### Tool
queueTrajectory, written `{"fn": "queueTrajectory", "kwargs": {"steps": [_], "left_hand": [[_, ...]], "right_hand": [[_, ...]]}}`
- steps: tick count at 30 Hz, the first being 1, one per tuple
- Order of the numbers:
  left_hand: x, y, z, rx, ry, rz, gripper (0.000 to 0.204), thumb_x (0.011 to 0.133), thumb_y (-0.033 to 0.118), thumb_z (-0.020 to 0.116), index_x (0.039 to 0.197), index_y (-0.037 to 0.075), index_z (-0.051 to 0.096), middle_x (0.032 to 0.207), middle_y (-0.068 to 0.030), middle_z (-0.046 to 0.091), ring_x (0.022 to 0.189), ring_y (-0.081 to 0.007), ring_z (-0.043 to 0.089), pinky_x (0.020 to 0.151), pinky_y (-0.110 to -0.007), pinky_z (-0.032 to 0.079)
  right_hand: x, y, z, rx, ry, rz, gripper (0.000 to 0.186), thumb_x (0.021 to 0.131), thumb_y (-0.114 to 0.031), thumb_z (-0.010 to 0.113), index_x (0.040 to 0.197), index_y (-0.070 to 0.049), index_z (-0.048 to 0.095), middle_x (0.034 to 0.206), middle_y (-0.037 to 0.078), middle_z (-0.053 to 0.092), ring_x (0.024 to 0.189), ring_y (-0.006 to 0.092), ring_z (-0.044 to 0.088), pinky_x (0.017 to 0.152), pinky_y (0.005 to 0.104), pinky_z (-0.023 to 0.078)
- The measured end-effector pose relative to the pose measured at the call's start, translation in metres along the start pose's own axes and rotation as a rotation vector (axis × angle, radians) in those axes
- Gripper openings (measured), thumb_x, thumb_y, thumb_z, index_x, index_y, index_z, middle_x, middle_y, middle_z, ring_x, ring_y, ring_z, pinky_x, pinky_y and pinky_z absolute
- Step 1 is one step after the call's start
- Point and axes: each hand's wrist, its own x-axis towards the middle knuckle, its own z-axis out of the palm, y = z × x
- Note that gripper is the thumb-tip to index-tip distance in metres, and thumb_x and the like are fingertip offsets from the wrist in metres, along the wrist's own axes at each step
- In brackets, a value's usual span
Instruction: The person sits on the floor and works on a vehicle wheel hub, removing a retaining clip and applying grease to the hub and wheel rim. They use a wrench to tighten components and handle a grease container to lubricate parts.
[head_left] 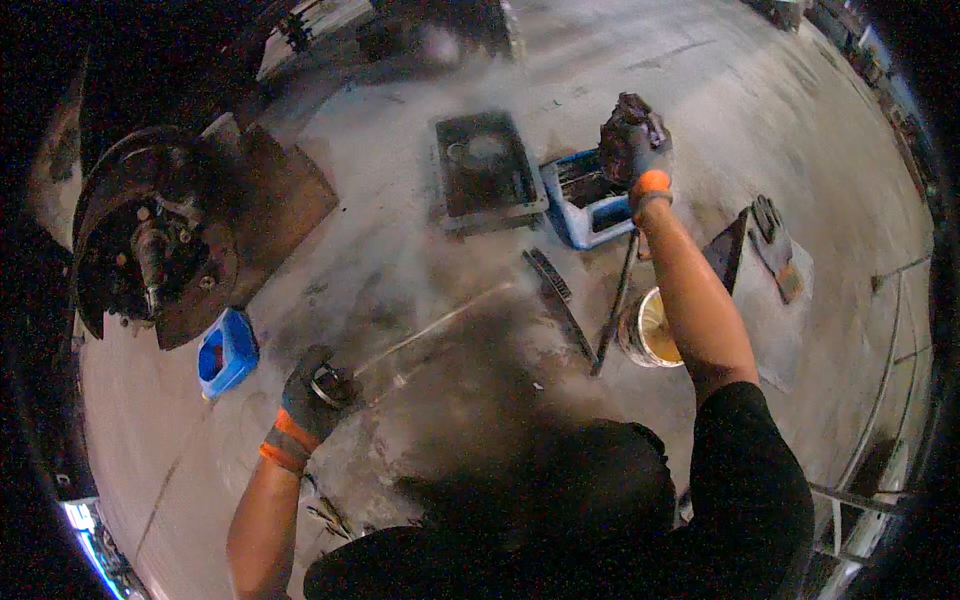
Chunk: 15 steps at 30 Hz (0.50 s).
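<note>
My left hand [312, 400], in a dark glove with an orange cuff, is closed around a round metal ring-shaped part [328, 386] at the lower left. Its exact kind is hard to make out. Out to the upper right, my right hand [650, 150], gloved the same way, grips a dark, crumpled, dirty rag [622, 135]. That rag is above the edge of a blue cut-open jug [575, 225] with dark contents. Left of the jug stands a black rectangular tray [447, 215] with a round shape inside.
At the left is a wheel hub with a protruding axle end [150, 260], near a small blue cut container [238, 350]. A wire brush [570, 320], a dark bar [618, 300] and a white tub [628, 335] of yellowish stuff lie ahead. Spare gloves [775, 245] rest farther right.
</note>
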Motion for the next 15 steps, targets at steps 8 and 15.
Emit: {"fn": "queueTrajectory", "kwargs": {"steps": [8, 15], "left_hand": [[-0.017, 0.011, 0.016, -0.312, 0.101, -0.228, 0.015, 0.088, 0.030, 0.063, 0.092, 0.016, 0.060, 0.081, -0.0037, 0.061, 0.078, -0.0215, 0.061, 0.073, -0.042, 0.052], [-0.007, -0.001, -0.048, -0.264, -0.008, -0.168, 0.022, 0.092, 0.033, 0.057, 0.108, 0.018, 0.055, 0.083, -0.0078, 0.059, 0.077, -0.0277, 0.059, 0.073, -0.047, 0.051]], "right_hand": [[-0.017, -0.023, 0.050, -0.557, 0.236, 0.137, 0.031, 0.084, -0.028, 0.066, 0.104, -0.007, 0.056, 0.091, 0.010, 0.066, 0.085, 0.0194, 0.061, 0.077, 0.0294, 0.047], [-0.029, -0.043, 0.097, -0.251, 0.004, 0.556, 0.052, 0.079, -0.030, 0.069, 0.124, -0.011, 0.052, 0.127, 0.014, 0.053, 0.115, 0.0268, 0.051, 0.098, 0.0370, 0.040]]}}
